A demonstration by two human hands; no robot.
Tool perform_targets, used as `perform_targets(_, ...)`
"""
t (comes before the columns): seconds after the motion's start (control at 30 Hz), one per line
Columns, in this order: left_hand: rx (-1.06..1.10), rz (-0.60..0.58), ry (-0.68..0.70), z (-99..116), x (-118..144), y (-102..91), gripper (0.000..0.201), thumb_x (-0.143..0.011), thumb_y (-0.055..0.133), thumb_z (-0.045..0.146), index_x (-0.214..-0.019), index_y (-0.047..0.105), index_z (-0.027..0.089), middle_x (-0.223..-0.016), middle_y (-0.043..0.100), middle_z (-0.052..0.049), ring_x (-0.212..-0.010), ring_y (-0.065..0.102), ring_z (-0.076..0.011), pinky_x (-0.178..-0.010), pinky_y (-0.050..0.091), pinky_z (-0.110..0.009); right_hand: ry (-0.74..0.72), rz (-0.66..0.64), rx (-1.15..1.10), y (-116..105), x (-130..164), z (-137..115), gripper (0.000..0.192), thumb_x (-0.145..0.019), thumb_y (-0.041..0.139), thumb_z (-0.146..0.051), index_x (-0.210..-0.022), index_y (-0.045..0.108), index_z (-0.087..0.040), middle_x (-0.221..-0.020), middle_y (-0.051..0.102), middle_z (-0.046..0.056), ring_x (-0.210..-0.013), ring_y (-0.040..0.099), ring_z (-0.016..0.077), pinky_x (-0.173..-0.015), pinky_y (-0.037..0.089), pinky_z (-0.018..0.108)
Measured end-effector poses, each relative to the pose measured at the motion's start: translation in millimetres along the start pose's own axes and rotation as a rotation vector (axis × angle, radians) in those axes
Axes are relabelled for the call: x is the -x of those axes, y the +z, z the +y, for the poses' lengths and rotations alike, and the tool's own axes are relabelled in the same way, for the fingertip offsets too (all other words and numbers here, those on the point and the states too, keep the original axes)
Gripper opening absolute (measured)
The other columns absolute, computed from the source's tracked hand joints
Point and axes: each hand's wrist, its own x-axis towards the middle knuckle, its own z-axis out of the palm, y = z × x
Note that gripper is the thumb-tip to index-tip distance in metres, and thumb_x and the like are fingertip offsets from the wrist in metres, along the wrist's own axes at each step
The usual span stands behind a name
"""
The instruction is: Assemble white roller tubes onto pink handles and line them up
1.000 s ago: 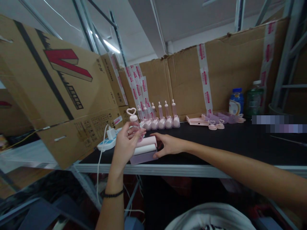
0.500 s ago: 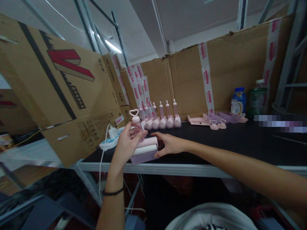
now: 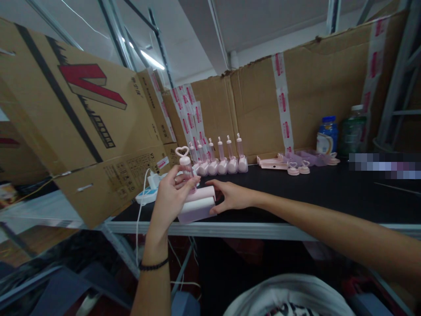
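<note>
Left hand: fingers closed around one small pink bottle with a heart-shaped cap, held upright above the worktop.
Right hand: half open, fingertips touching one pink block at the front edge.
Bottle row: about six, standing against the cardboard.
Drink bottles: two, far right.

Only a large red "V" shows on the cardboard box; smaller print is illegible.

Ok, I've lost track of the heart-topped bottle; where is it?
In the head view, left of centre: the heart-topped bottle is upright in the left hand, just above the pink block at the table's front edge.
</note>
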Motion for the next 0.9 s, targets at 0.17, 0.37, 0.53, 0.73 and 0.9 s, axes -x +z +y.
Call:
perform_targets(0.17,0.021,0.009,-0.002,-1.0,-0.9,0.7,0.047,-0.073,0.085,0.046,-0.107,0.063,0.020,-0.091,0.076,-0.005,-0.081,0.075,-0.0226,-0.069,0.061,-0.029,0.000,0.017,-0.004,-0.3,-1.1,1.1,0.098,-0.068,0.090,-0.044,-0.148,0.042,-0.013,-0.121,0.070,0.013,-0.103,0.070,0.0256,-0.090,0.058,0.040)
perform_targets(0.37,0.016,0.012,0.004,-11.2,-6.1,-0.7,0.050,-0.074,0.085,0.046,-0.109,0.065,0.019,-0.092,0.075,-0.005,-0.084,0.075,-0.0210,-0.068,0.061,-0.027,-0.019,0.011,-0.030,-1.3,-0.8,2.6,0.094,-0.069,0.090,-0.041,-0.146,0.043,-0.014,-0.121,0.070,0.011,-0.103,0.069,0.0251,-0.091,0.058,0.041)
perform_targets(0.53,0.013,-0.012,0.015,-19.2,-9.5,-3.0,0.048,-0.073,0.085,0.047,-0.107,0.065,0.019,-0.095,0.076,-0.005,-0.085,0.075,-0.0222,-0.068,0.061,-0.027,-0.030,0.004,-0.069,-0.4,-0.8,7.0,0.093,-0.070,0.090,-0.041,-0.145,0.043,-0.015,-0.122,0.070,0.011,-0.106,0.069,0.0255,-0.094,0.057,0.042)
perform_targets(0.73,-0.030,-0.007,0.032,-21.1,-10.1,-5.2,0.048,-0.076,0.082,0.049,-0.109,0.066,0.018,-0.091,0.077,-0.005,-0.076,0.074,-0.0200,-0.068,0.060,-0.028,-0.014,0.005,-0.083,0.2,-0.4,4.1,0.091,-0.070,0.090,-0.038,-0.145,0.043,-0.015,-0.124,0.069,0.012,-0.108,0.070,0.0258,-0.096,0.057,0.043)
perform_targets(0.9,-0.068,-0.028,0.005,-23.8,-11.4,-8.7,0.054,-0.076,0.081,0.051,-0.115,0.067,0.017,-0.087,0.078,-0.005,-0.076,0.074,-0.0212,-0.069,0.057,-0.029,-0.002,-0.005,-0.108,0.2,0.6,3.5,0.092,-0.071,0.090,-0.038,-0.146,0.042,-0.016,-0.126,0.068,0.013,-0.110,0.069,0.0260,-0.097,0.057,0.043)
